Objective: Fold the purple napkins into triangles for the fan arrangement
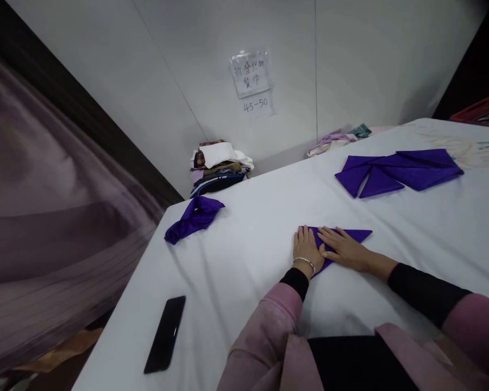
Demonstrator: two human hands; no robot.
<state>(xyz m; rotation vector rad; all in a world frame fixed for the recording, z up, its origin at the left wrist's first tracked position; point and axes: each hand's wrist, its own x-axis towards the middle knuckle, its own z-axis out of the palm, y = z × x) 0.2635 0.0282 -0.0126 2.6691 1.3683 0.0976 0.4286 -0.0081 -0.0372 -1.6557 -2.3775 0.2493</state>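
Note:
A purple cloth napkin (356, 234), folded into a triangle, lies on the white-covered table in front of me. Flat on its left part rests my left hand (307, 250), fingers stretched out and a bracelet at the wrist. My right hand (344, 250) presses on the middle of the same napkin with its fingers spread, its thumb close to the left hand. Both palms hide much of the cloth. Several folded purple napkins (427, 169) lie together at the far right, and a crumpled purple napkin (195, 217) sits near the left edge.
A black phone (165, 334) lies on the white tablecloth (236, 282) at the left. Past the far edge stand a stack of folded clothes (220, 168) and a pile of fabric (336, 140). A handwritten sign (250, 76) hangs on the wall; a curtain (57, 217) hangs at left.

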